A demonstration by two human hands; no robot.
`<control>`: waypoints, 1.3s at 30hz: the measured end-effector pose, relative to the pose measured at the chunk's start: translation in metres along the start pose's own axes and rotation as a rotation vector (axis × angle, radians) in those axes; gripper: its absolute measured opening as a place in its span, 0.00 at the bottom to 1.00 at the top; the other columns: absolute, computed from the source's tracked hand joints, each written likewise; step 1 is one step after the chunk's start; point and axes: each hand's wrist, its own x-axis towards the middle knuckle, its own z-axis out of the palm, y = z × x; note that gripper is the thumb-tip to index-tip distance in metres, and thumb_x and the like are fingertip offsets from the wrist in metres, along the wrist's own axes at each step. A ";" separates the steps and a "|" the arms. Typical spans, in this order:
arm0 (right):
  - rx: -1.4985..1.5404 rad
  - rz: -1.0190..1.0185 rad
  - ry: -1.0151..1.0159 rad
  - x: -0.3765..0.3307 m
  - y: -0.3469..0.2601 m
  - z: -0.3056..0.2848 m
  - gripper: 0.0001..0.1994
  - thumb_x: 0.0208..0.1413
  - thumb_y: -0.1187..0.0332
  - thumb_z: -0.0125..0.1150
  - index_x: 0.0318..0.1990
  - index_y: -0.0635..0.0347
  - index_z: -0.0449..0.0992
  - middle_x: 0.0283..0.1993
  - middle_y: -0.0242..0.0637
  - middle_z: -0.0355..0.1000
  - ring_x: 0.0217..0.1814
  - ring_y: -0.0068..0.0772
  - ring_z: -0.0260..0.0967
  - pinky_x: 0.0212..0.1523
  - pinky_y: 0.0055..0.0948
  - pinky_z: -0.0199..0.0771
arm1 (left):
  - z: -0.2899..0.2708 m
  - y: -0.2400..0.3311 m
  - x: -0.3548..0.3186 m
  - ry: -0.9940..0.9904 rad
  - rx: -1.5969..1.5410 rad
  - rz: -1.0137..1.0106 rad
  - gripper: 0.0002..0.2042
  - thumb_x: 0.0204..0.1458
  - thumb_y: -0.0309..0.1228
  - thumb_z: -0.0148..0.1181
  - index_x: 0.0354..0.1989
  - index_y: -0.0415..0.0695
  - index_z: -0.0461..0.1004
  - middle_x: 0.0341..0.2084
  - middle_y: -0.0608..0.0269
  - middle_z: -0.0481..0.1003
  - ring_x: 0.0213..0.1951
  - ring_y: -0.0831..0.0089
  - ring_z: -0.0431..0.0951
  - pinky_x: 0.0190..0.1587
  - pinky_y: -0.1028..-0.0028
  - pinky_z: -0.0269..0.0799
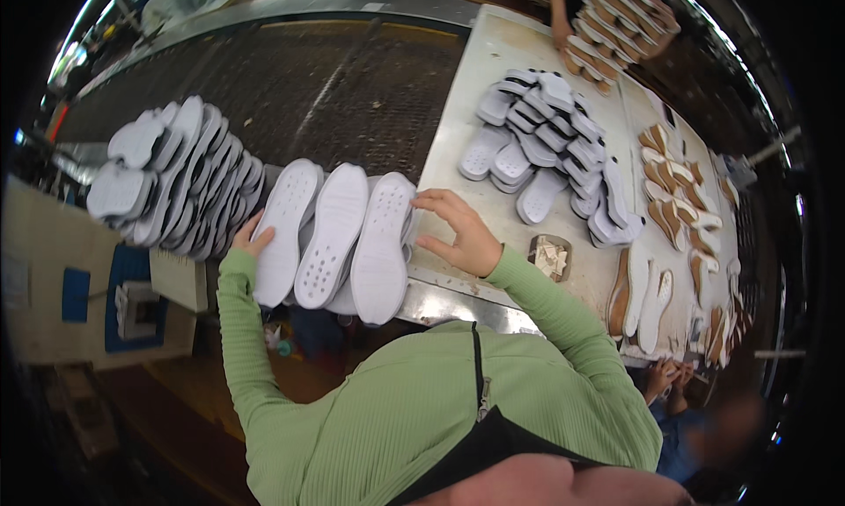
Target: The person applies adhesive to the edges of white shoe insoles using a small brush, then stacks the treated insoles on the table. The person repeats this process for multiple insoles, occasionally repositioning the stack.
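Note:
Three white shoe soles lie side by side in a row in front of me, with more soles under them. Their upper faces carry patches of small holes. My left hand grips the outer edge of the leftmost sole, thumb on top; its other fingers are partly hidden. On the other side, my right hand is open, thumb and fingers apart, fingertips at the edge of the rightmost sole. Left of the row stands a tall stack of white soles with dark layers between.
Beyond the row runs a dark conveyor belt. A white table at right bears a heap of white soles, a small tray of pale pieces and tan-and-white soles. Other people's hands work at its right side.

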 end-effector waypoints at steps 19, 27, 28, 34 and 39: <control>0.330 0.526 0.559 -0.135 0.082 -0.087 0.17 0.52 0.68 0.63 0.49 0.65 0.74 0.44 0.35 0.75 0.41 0.20 0.70 0.42 0.22 0.70 | -0.005 -0.026 0.025 -0.100 -0.104 -0.200 0.26 0.49 0.35 0.65 0.56 0.37 0.68 0.42 0.62 0.76 0.40 0.75 0.73 0.46 0.75 0.67; -0.105 0.673 1.126 -0.218 0.181 -0.187 0.18 0.48 0.66 0.66 0.47 0.62 0.75 0.43 0.40 0.75 0.42 0.28 0.71 0.44 0.27 0.71 | 0.003 -0.003 0.022 0.051 0.041 -0.142 0.25 0.51 0.29 0.63 0.58 0.36 0.65 0.45 0.53 0.75 0.42 0.70 0.74 0.47 0.74 0.68; -0.197 0.724 1.250 -0.230 0.200 -0.201 0.20 0.47 0.63 0.68 0.47 0.63 0.75 0.44 0.43 0.75 0.43 0.32 0.72 0.46 0.29 0.71 | 0.005 0.002 0.022 0.106 0.068 -0.110 0.26 0.51 0.30 0.64 0.58 0.36 0.65 0.42 0.57 0.74 0.40 0.72 0.74 0.45 0.74 0.68; -0.258 1.340 1.293 -0.266 0.298 -0.256 0.32 0.43 0.55 0.69 0.51 0.71 0.71 0.47 0.52 0.72 0.43 0.41 0.72 0.44 0.33 0.72 | 0.017 0.060 0.009 0.139 0.061 0.104 0.27 0.52 0.31 0.62 0.60 0.38 0.63 0.53 0.46 0.68 0.53 0.62 0.70 0.55 0.67 0.63; 0.144 1.242 1.379 -0.239 0.308 -0.231 0.28 0.40 0.63 0.68 0.48 0.73 0.69 0.46 0.54 0.72 0.49 0.48 0.71 0.49 0.37 0.70 | 0.052 0.125 -0.029 0.089 0.120 0.236 0.26 0.51 0.31 0.62 0.60 0.40 0.64 0.56 0.51 0.66 0.57 0.60 0.67 0.58 0.63 0.61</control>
